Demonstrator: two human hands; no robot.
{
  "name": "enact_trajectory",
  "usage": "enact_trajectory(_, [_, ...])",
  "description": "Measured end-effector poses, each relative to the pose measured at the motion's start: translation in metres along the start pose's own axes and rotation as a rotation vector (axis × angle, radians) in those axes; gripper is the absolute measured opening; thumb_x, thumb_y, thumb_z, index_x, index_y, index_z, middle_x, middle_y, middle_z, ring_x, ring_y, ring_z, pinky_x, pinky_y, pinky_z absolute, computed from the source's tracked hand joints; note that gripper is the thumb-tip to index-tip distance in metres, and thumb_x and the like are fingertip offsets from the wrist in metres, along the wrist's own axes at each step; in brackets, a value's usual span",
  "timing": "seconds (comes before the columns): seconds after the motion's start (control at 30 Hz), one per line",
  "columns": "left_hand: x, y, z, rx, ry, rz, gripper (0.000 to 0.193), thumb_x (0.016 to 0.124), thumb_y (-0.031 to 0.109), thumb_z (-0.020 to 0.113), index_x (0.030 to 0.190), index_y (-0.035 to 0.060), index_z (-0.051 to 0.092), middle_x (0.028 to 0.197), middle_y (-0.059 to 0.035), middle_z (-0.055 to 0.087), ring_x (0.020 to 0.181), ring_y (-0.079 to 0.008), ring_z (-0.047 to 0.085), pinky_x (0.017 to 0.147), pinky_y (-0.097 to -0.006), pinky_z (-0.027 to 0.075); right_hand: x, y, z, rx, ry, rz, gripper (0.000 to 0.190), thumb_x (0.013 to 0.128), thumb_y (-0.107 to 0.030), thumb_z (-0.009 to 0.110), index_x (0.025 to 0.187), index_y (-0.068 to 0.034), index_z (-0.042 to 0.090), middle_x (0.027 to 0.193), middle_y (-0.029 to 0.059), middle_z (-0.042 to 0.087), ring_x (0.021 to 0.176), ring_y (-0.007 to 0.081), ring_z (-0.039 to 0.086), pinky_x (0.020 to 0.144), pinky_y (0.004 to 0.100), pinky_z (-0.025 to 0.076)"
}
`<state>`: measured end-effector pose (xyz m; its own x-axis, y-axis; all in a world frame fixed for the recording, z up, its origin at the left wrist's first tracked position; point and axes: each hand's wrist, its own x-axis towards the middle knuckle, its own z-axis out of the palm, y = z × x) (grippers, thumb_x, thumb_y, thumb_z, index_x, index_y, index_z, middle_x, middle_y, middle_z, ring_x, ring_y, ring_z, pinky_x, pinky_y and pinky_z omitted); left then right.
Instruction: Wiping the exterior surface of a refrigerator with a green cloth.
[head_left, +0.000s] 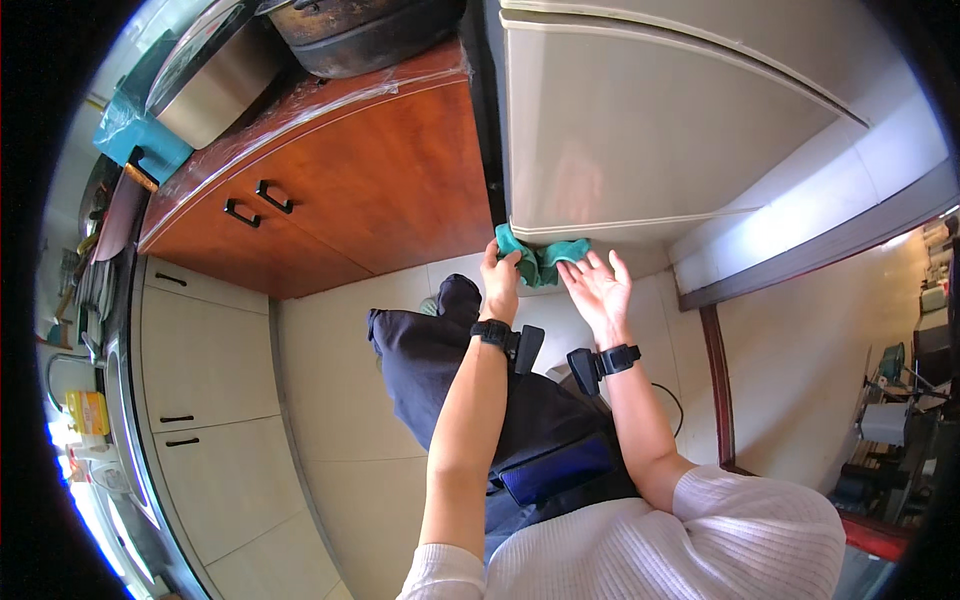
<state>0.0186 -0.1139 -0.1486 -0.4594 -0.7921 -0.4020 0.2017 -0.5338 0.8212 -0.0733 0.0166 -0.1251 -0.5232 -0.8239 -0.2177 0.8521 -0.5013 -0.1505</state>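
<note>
A green cloth (531, 262) is bunched at the lower edge of a light-coloured refrigerator door (645, 142), by its left corner. My left hand (501, 279) grips the cloth's left part between thumb and fingers. Palm up, my right hand (600, 289) has its fingers spread, and its fingertips meet the cloth's right end. Whether those fingertips press on the cloth is hard to tell. Each wrist wears a black strap with a small device. On my lap lies a dark flat device, apparently a phone (559, 469).
Left of the refrigerator stands a reddish-brown wooden cabinet (375, 180) with a dark pot (367, 34) and a steel pot (225, 90) on top. Pale cabinets (217, 345) run along the left beneath a sink (124, 420). A doorway with a dark red frame (716, 382) is at right.
</note>
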Motion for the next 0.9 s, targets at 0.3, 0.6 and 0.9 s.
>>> enact_trajectory(0.3, [-0.042,0.034,0.007,-0.287,-0.201,0.176,0.045,0.084,0.001,0.051,0.128,0.0084,0.046,0.106,0.0001,0.055,0.09,-0.0074,0.051,0.075,-0.0206,0.04,-0.015,0.002,0.045,-0.01,-0.168,-0.014,0.042,0.085,-0.034,0.054,0.109,0.0,0.045,0.119,0.0178,0.047,0.117,0.0299,0.04,0.108,0.0447,0.025])
enact_trajectory(0.6, [-0.03,0.021,0.005,0.105,-0.178,0.487,0.053,0.085,0.0,0.05,0.136,0.0008,0.035,0.118,-0.0058,0.053,0.103,-0.0143,0.05,0.091,-0.0265,0.039,-0.019,0.011,0.055,-0.078,-0.238,0.004,0.043,0.086,-0.035,0.051,0.116,-0.004,0.044,0.123,0.0138,0.046,0.12,0.0281,0.038,0.108,0.0438,0.022])
enact_trajectory(0.9, [-0.03,0.024,0.006,0.038,-0.188,0.276,0.058,0.078,-0.003,0.055,0.134,0.0035,0.038,0.113,-0.0065,0.054,0.102,-0.0162,0.051,0.089,-0.0267,0.04,-0.013,0.013,0.039,-0.084,-0.184,0.03,0.042,0.087,-0.035,0.05,0.117,-0.006,0.044,0.126,0.0126,0.046,0.12,0.0263,0.039,0.107,0.0432,0.022])
